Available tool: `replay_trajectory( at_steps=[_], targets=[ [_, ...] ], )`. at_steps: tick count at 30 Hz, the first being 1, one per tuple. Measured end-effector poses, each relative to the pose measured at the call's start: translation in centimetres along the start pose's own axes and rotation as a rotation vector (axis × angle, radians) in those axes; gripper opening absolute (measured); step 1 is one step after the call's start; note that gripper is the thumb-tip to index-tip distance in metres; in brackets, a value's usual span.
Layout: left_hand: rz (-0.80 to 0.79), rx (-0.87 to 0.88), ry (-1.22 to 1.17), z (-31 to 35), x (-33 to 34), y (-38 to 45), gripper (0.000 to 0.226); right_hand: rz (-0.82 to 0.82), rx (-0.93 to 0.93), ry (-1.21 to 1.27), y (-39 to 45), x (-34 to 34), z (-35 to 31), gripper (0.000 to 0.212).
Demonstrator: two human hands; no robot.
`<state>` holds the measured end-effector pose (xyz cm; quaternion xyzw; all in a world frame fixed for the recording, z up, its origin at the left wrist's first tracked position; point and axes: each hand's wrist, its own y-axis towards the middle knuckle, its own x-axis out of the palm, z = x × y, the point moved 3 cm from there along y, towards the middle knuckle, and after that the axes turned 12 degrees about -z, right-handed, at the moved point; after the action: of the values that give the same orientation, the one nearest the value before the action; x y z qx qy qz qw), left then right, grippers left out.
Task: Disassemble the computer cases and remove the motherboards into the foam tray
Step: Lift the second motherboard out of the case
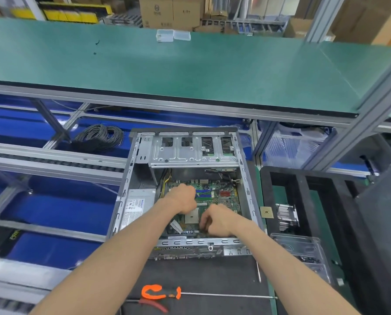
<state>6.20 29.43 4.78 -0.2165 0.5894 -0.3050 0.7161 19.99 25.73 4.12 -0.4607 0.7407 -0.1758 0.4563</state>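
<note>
Two hands reach down into an open computer case.

The computer case (131, 178) lies on its side with its lid off, and the green motherboard (226, 196) sits inside, right under both hands. The left hand (182, 197) is curled into a fist over the board; I cannot tell if it holds anything. The right hand (215, 220) has bent fingers pinching something small near the board's edge. Left of the left hand is a grey power box (135, 208) with a label too small to read. An orange screwdriver (165, 292) lies behind both wrists. The black foam tray (303, 192) is right of the right hand.
</note>
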Motion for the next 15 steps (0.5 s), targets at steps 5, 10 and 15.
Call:
replay_trajectory(
  at_steps=[5,10,15],
  targets=[
    [0.038,0.152,-0.183,-0.3,-1.8,-1.1,0.023,-0.016,-0.036,-0.006,0.2,0.1,-0.2,0.045],
    [0.053,0.186,-0.014,-0.6,-2.9,-2.1,0.014,-0.004,-0.094,0.061,0.2,-0.1,-0.9,0.054],
    [-0.084,0.118,0.152,-0.9,-1.6,-2.2,0.015,-0.060,-0.081,0.012,0.7,0.3,-1.4,0.036]
  ],
)
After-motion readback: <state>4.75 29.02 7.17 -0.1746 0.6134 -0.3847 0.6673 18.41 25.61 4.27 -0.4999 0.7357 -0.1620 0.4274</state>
